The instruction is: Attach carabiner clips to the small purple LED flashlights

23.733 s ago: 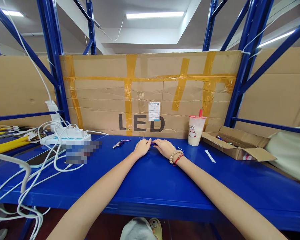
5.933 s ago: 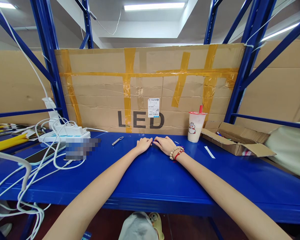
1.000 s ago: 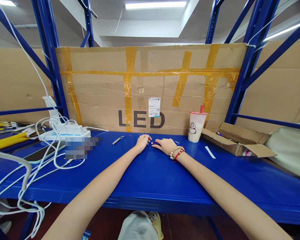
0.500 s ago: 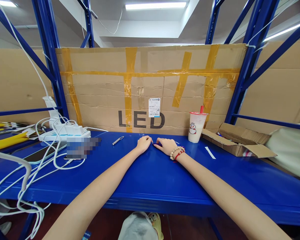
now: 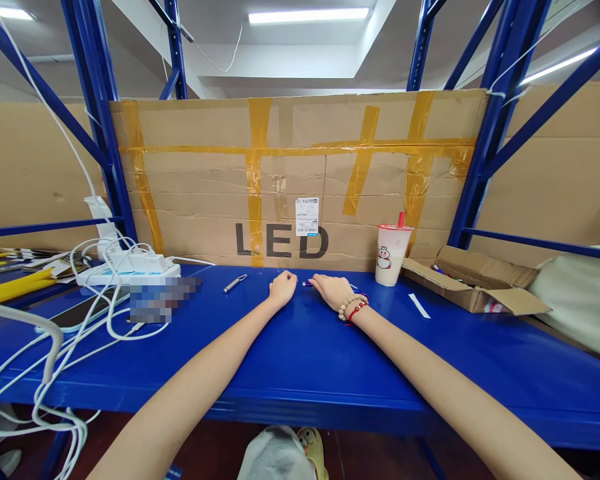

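My right hand (image 5: 331, 291), with a beaded bracelet and a red cord at its wrist, is closed around a slim purple pen (image 5: 307, 285). One end of the pen sticks out on the left past the fingers; the hand hides its middle. A short gap to the left, my left hand (image 5: 283, 289) is curled closed above the blue tabletop (image 5: 290, 360). Whatever is between its fingers is too small or hidden to name. Left of that hand lies a slim silver tool (image 5: 235, 284) with a clip-like end.
A drink cup (image 5: 391, 260) with a red straw stands right of my right hand, near a white strip (image 5: 419, 306) and an open cardboard box (image 5: 473, 280). White cables, a power strip (image 5: 140, 269) and a phone (image 5: 87, 310) crowd the left. Behind rises a cardboard panel (image 5: 205, 193).
My left hand has moved slightly left, away from my right hand, so the gap between them is wider. The pen's left end shows more plainly in my right hand.
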`<state>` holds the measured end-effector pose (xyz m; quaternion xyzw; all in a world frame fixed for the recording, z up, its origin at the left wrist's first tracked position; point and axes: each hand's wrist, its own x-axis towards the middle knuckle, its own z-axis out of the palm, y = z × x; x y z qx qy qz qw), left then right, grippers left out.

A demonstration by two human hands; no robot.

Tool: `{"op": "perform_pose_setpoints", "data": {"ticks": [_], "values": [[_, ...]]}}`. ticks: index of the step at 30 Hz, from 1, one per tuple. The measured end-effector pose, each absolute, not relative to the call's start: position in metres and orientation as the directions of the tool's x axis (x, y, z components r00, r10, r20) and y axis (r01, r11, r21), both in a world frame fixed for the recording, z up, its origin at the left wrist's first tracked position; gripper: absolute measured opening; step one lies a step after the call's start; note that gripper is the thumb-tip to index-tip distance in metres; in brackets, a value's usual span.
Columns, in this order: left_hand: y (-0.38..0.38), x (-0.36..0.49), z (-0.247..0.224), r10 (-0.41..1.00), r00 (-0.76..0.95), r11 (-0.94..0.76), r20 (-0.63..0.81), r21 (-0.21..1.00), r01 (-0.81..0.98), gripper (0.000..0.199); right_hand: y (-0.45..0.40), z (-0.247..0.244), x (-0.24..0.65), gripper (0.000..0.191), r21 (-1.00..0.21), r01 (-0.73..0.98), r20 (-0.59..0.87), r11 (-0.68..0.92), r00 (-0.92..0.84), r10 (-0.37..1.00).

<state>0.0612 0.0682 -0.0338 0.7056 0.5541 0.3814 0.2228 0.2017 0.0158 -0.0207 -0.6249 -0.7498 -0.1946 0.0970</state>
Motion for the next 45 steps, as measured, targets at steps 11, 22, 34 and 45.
{"op": "perform_pose_setpoints", "data": {"ticks": [11,22,34,45], "values": [[0.0705,0.0601,-0.0343,0.970,0.017,-0.223,0.243,0.858,0.462,0.017,0.0161,-0.0225,0.2026,0.043,0.226,0.951,0.407,0.210,-0.288,0.867],[0.0702,0.0596,-0.0343,0.971,0.025,-0.225,0.237,0.875,0.429,0.018,0.0156,-0.0190,0.2027,0.038,0.235,0.959,0.380,0.157,-0.239,0.893],[0.0708,0.0600,-0.0351,0.971,0.031,-0.226,0.237,0.871,0.435,0.018,0.0155,-0.0192,0.2022,0.038,0.230,0.960,0.370,0.159,-0.238,0.898],[0.0732,0.0609,-0.0367,0.969,0.037,-0.237,0.246,0.871,0.431,0.018,0.0166,-0.0198,0.2028,0.037,0.221,0.962,0.380,0.162,-0.238,0.894]]}}
